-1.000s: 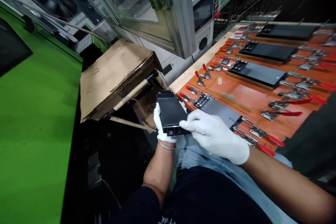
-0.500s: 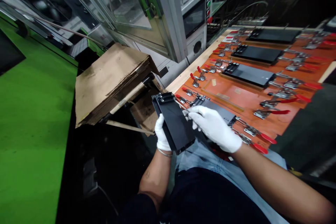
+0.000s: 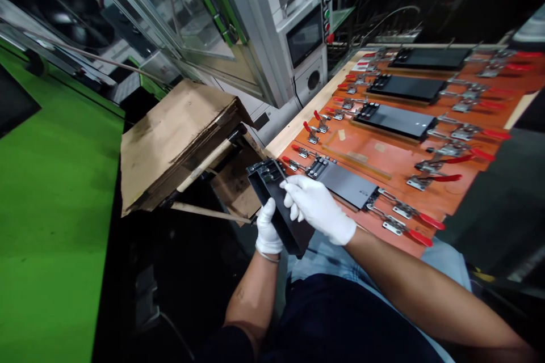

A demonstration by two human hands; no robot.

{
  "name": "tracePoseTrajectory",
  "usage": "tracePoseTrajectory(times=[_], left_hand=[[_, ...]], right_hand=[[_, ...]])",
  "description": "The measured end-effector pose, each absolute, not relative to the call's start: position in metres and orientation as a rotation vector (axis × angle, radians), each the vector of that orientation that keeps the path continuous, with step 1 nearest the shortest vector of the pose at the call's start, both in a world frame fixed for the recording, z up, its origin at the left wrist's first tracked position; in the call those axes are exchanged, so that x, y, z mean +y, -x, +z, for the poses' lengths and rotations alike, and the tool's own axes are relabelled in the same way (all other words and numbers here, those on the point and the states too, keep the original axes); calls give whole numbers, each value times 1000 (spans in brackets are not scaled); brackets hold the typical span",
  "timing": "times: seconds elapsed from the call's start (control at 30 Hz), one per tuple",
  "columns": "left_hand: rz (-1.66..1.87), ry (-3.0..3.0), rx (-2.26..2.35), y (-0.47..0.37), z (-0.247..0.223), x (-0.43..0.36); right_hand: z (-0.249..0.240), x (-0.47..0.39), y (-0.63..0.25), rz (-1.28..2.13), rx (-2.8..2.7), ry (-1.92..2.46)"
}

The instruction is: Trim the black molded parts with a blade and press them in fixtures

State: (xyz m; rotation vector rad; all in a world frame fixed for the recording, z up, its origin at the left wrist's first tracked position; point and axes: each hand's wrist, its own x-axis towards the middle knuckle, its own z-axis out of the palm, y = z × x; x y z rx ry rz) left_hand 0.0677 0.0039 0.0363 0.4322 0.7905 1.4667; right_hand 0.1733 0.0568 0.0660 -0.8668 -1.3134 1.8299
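A long black part (image 3: 283, 212) lies tilted over my lap, its fitted end pointing away from me. My left hand (image 3: 268, 229), in a white glove, is wrapped round the part's left side. In my gloved right hand (image 3: 317, 207) a thin metal rod-like tool (image 3: 280, 170) is pinched, its far tip at the hardware on the part's upper end. To the right, a grey panel (image 3: 347, 181) rests on the orange board (image 3: 383, 153) between toggle clamps with red handles.
Several dark panels (image 3: 394, 121) lie clamped further back. Cardboard (image 3: 179, 130) sits on a cart at the left, beside a green machine (image 3: 51, 210). A glass-doored machine with a control screen (image 3: 304, 37) stands ahead.
The black part has turned, showing more of its left side. My right hand has moved left with the tool, which now reaches the part's upper end. The view has shifted slightly.
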Motion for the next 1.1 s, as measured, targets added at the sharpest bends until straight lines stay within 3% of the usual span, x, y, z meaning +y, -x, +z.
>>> tracePoseTrajectory(times=[0.53,0.87,1.1], left_hand=[[1539,-411,747,-65,35,7],[1426,-461,722,-65,22,2],[1466,-236,789,-62,35,-1]], right_hand=[[81,53,-173,1759,-1521,767],[65,55,-174,1912,-1310,706],[42,41,-199,1474,-1329,1127]])
